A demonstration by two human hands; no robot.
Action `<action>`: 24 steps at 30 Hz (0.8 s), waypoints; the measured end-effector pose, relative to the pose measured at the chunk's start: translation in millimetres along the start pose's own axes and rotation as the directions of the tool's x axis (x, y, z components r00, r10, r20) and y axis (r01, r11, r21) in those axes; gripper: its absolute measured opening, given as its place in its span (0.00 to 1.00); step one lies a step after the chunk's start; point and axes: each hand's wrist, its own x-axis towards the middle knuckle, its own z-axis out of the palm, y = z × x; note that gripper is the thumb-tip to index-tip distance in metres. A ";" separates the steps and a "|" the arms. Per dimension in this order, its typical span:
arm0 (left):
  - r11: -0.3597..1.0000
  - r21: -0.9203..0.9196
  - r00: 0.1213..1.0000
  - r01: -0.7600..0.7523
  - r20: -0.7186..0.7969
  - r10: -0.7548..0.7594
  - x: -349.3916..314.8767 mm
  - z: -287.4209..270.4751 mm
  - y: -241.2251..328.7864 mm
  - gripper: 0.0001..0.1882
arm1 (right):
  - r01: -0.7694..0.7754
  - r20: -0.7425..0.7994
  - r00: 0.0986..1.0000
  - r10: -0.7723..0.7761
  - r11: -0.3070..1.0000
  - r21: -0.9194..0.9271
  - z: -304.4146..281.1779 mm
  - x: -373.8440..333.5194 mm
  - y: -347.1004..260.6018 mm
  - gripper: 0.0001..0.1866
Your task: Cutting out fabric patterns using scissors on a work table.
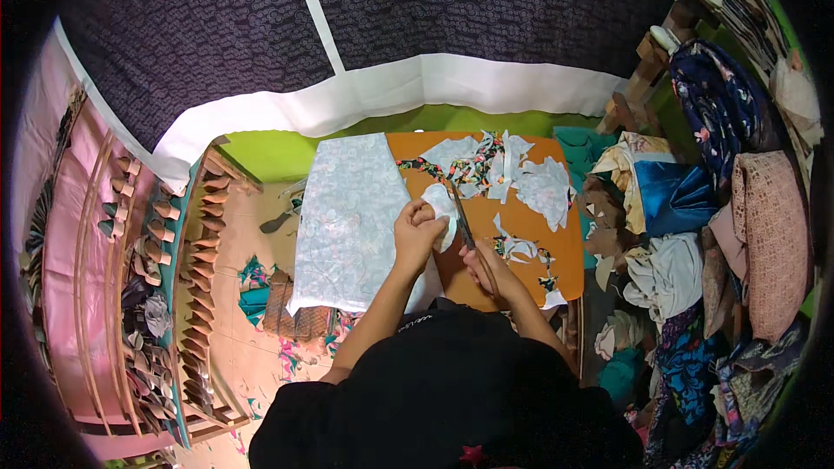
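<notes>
from the head, one wide view faces down, fairly near the left hand, right hand and table.

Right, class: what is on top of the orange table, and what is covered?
On the orange table, a large pale sheet covers the left; white scraps and dark floral strips lie on the right. The surface beneath the sheet is hidden.

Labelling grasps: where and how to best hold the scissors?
Probably by the handles, coming from the near right: the blades point forward, and the right hand holds the near end. Avoid the blade end, close to the white piece in the left hand.
</notes>
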 end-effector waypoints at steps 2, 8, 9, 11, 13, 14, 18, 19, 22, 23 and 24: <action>1.000 -0.009 0.999 0.026 -0.031 -0.026 0.2 6.3 4.3 0.16 | -0.130 -0.007 0.991 0.131 0.988 0.078 -1.4 -0.8 -13.4 0.17; 0.999 -0.029 0.994 -0.031 -0.110 0.027 5.0 14.9 -1.8 0.16 | 0.126 -0.038 0.990 -0.134 0.978 -0.168 2.2 -1.0 -7.1 0.15; 0.996 -0.046 0.987 -0.077 -0.148 0.069 5.2 15.7 -2.3 0.17 | 0.126 -0.039 0.990 -0.135 0.978 -0.168 3.2 -1.8 -5.8 0.15; 0.995 -0.039 0.986 -0.090 -0.148 0.083 4.0 14.7 0.0 0.17 | 0.076 -0.026 0.996 -0.084 0.972 -0.224 6.1 -4.0 -3.0 0.15; 0.994 -0.034 0.985 -0.102 -0.146 0.096 2.6 13.6 2.5 0.17 | -0.053 -0.021 0.998 0.057 0.984 0.169 12.8 -6.3 -9.0 0.15; 0.995 -0.022 0.983 -0.100 -0.160 0.095 1.9 13.2 3.6 0.17 | -0.176 0.039 0.982 0.184 0.829 0.531 15.8 -7.4 -12.2 0.16; 0.990 -0.001 0.973 -0.141 -0.184 0.138 0.7 3.0 3.6 0.17 | 0.160 -0.008 0.986 -0.165 0.968 -0.192 20.7 -8.1 -8.5 0.16; 0.990 0.000 0.973 -0.141 -0.185 0.139 0.2 0.4 4.8 0.17 | -0.049 0.013 0.999 0.050 0.993 -0.106 22.8 -10.6 -25.1 0.15; 0.955 0.033 0.927 -0.294 -0.235 0.293 -2.8 -5.2 12.7 0.17 | -0.111 0.018 0.994 0.112 0.994 -0.023 32.8 -7.6 8.5 0.12; 0.955 0.034 0.926 -0.293 -0.237 0.293 -2.2 -12.4 12.9 0.17 | 0.039 -0.005 0.999 -0.039 0.999 -0.027 38.3 -6.2 16.0 0.12; 0.939 0.104 0.906 -0.329 -0.247 0.345 -0.2 -20.4 11.3 0.16 | 0.038 -0.003 0.999 -0.038 0.999 -0.026 40.0 -8.5 22.0 0.12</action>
